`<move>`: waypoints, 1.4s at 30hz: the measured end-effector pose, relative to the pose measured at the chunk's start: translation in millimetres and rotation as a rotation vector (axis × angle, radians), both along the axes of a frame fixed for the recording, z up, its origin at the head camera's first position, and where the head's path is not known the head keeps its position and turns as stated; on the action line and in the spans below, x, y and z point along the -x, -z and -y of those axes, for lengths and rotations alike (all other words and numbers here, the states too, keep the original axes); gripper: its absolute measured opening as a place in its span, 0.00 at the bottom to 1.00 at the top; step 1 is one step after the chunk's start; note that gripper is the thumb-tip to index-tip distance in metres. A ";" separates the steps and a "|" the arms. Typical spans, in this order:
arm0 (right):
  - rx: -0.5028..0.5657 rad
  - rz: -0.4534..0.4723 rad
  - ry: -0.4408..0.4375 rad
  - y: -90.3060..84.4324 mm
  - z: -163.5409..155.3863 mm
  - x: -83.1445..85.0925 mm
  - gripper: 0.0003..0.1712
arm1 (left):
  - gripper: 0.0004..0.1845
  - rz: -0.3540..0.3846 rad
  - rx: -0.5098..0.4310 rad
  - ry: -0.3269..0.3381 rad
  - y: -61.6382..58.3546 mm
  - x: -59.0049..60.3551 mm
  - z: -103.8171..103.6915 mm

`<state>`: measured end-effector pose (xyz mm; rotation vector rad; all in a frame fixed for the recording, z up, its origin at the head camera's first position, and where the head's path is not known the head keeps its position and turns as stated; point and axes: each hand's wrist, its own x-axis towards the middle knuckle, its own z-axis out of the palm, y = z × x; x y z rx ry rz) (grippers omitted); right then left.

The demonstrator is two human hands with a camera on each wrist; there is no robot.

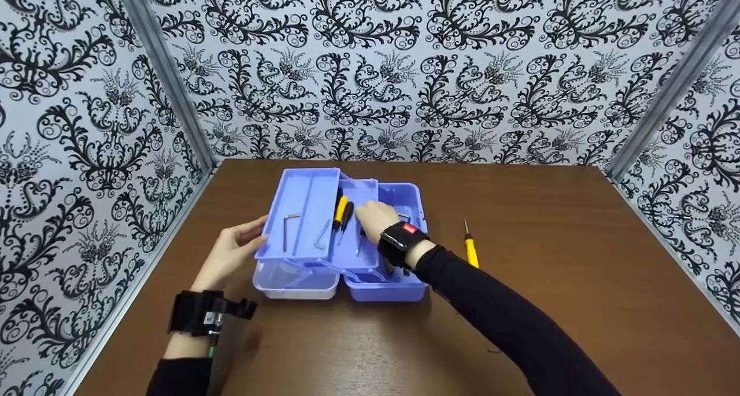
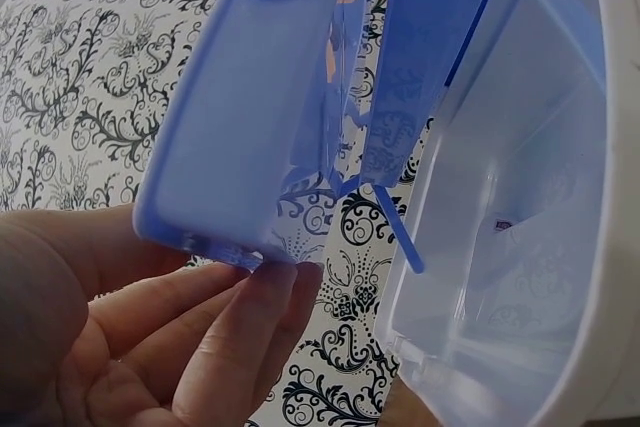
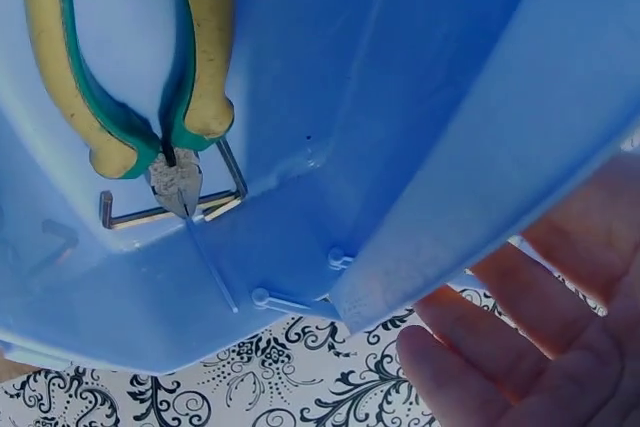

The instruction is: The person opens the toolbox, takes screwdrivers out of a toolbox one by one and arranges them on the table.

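Left hand [image 1: 231, 254] flat against the tray's [image 1: 300, 211] outer edge; right hand [image 1: 376, 219] spread over the toolbox [image 1: 404, 196].

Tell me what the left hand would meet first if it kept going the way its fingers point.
The left hand points right, fingertips already at the outer wall of the upper blue tray of the open toolbox. That wall comes first; the left wrist view shows fingers at its bottom edge, probably touching.

Glossy plastic toolbox [image 1: 399, 286] (wood-look table [image 1: 578, 303])
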<state>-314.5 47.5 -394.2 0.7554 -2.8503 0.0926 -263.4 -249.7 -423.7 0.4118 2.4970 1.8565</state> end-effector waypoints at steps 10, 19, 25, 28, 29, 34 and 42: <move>-0.069 -0.174 -0.106 7.5 -2.6 5.6 0.09 | 0.27 0.018 0.015 -0.015 0.0 -1.1 -0.9; -0.151 -0.284 -0.340 -0.7 -10.1 9.1 0.09 | 0.27 0.026 0.000 -0.017 -1.5 -1.1 0.0; -0.195 -0.368 -0.384 -3.3 -15.0 10.2 0.08 | 0.27 0.027 -0.051 -0.004 -0.4 -0.9 -1.2; -0.200 -0.377 -0.390 -3.4 -18.6 9.3 0.08 | 0.27 0.030 -0.047 -0.008 0.2 -1.4 -1.8; -0.202 -0.381 -0.394 -3.7 -19.9 8.9 0.08 | 0.27 0.028 -0.038 -0.009 0.6 -1.8 -1.6; -0.197 -0.386 -0.398 -9.3 -26.4 5.0 0.08 | 0.26 0.015 -0.006 -0.016 -0.5 -4.5 -2.5; -0.090 -0.370 -0.369 -16.3 -38.7 -0.7 0.07 | 0.26 0.004 0.016 -0.033 -4.1 -4.4 -4.0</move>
